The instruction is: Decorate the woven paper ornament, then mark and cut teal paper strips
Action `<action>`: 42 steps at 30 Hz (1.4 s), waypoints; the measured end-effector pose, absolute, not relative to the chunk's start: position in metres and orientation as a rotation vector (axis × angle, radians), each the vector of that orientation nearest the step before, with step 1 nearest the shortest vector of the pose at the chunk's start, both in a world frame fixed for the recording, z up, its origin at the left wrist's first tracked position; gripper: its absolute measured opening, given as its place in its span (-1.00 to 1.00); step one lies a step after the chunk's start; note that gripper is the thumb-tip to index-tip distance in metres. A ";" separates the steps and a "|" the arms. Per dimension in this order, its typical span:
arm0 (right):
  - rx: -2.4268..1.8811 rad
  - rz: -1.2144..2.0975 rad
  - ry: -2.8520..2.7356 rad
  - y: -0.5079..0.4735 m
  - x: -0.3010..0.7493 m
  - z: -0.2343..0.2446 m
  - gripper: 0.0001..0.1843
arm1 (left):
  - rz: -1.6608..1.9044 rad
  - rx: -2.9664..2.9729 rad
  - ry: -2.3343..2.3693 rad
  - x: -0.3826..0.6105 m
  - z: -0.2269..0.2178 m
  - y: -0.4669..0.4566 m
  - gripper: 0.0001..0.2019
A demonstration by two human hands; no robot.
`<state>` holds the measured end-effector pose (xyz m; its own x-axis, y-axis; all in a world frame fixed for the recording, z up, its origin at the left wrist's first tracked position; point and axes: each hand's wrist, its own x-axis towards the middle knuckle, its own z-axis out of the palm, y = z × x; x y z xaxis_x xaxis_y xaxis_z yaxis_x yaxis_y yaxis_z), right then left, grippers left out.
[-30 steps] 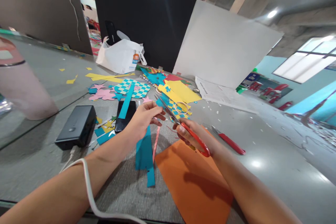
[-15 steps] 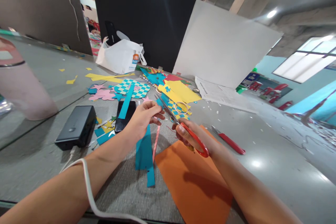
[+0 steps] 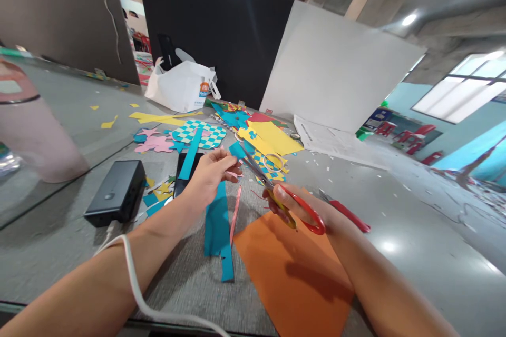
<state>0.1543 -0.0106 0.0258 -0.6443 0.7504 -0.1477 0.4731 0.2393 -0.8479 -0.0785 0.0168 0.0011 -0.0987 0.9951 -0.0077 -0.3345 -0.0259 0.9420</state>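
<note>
Between thumb and fingers, my left hand pinches a small piece of blue paper. My right hand grips scissors with red and yellow handles. The blades point up and left, their tips close to the blue piece; whether they touch it I cannot tell. Under my left hand lies a notched blue paper strip with a thin pink strip beside it. An orange sheet lies beneath my right hand and forearm.
A black power bank with a white cable stands left, near a pink bottle. A red-handled cutter lies right. Yellow sheets, a checkered paper shape, a phone and a white bag are farther back.
The scissors and my right hand have shifted slightly right and down, and the handles have spread apart. More of the blue piece shows in my left hand.
</note>
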 end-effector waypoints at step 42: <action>-1.095 1.172 -1.566 0.001 0.127 0.003 -0.56 | 1.154 0.966 1.052 -0.057 -0.019 0.007 -0.66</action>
